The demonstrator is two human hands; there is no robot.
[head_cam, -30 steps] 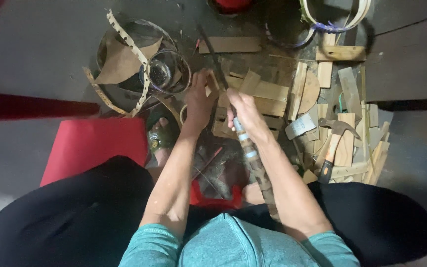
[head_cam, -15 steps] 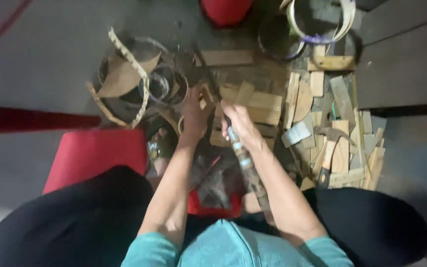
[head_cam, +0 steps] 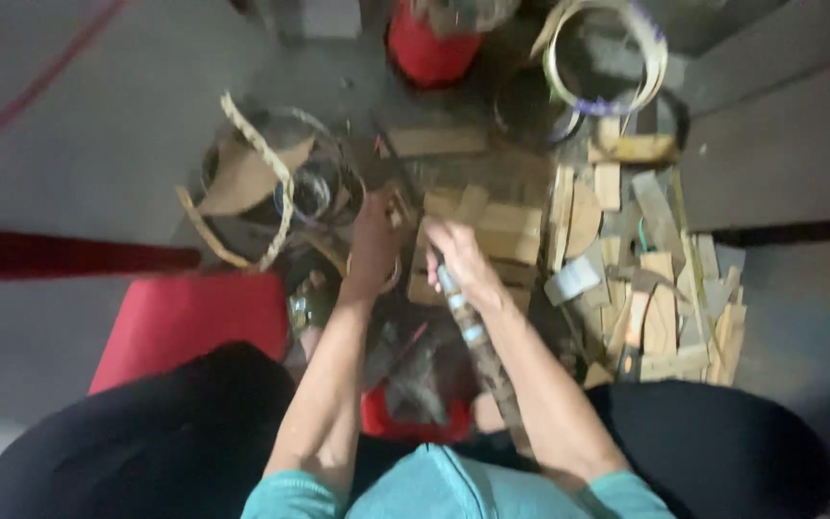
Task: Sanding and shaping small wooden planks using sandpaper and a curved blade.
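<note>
**Two hands at a heap of wooden offcuts**

Head view: one person sits on the floor, both forearms reaching forward over dark trousers. The left hand (head_cam: 374,240) is curled, its fingers bent over a small wooden piece (head_cam: 398,207) at the near edge of the pile; motion blur hides whether it pinches the piece or only presses on it. The right hand (head_cam: 458,259) is wrapped in a fist around the upper end of a long stick-like tool (head_cam: 477,346), which runs back along the right forearm toward the body; its tip is hidden under the fingers.

Just beyond both hands lie stacked flat wooden boards (head_cam: 492,226), and to the right spreads a scatter of wood scraps (head_cam: 660,288), too many and too blurred to count. Two bent-strip hoops show: one woven ring (head_cam: 252,187) to the left of the hands, one pale hoop (head_cam: 602,58) at the top right. One red cushion (head_cam: 194,317) sits beside the left knee, and one red container (head_cam: 429,48) stands at the top edge.
</note>
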